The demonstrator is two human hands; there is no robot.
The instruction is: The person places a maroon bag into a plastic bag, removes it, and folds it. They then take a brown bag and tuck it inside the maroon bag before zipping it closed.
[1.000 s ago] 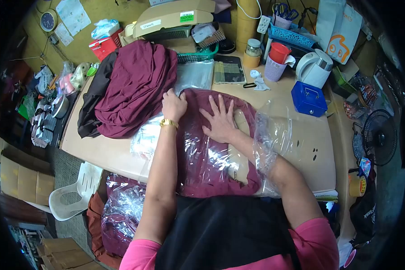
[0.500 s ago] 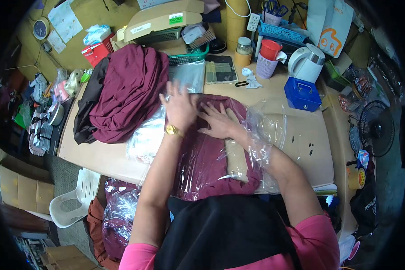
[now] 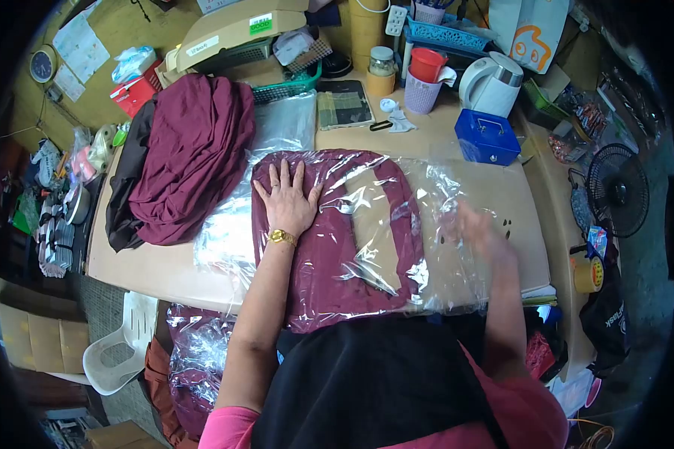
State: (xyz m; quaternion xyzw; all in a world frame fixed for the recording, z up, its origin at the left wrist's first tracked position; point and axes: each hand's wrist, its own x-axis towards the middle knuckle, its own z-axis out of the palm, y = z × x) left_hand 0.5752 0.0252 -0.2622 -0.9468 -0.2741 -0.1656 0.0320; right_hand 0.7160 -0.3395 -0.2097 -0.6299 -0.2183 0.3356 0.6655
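Note:
A folded maroon cloth [image 3: 318,262] lies inside a clear plastic bag [image 3: 445,269] on the table in front of me. Fingers spread, my left hand [image 3: 288,202] rests flat on the bag's upper left part, over the cloth. A gold watch [image 3: 281,236] circles that wrist. Smeared by motion, my right hand [image 3: 483,232] is over the bag's loose right end, past the cloth. Beige table colour shows through the bag between the maroon parts.
A heap of maroon fabric [image 3: 195,150] with a dark edge sits at the left, beside flat clear plastic sheets [image 3: 221,239]. Along the back stand a blue cash box [image 3: 487,137], a white kettle [image 3: 490,86] and a lilac basket [image 3: 421,93]. A black fan [image 3: 618,189] is at right.
My right hand has swung off the cloth to the right. My left hand has come down flat on the bag, which now lies smoother and spread out. The view has shifted slightly.

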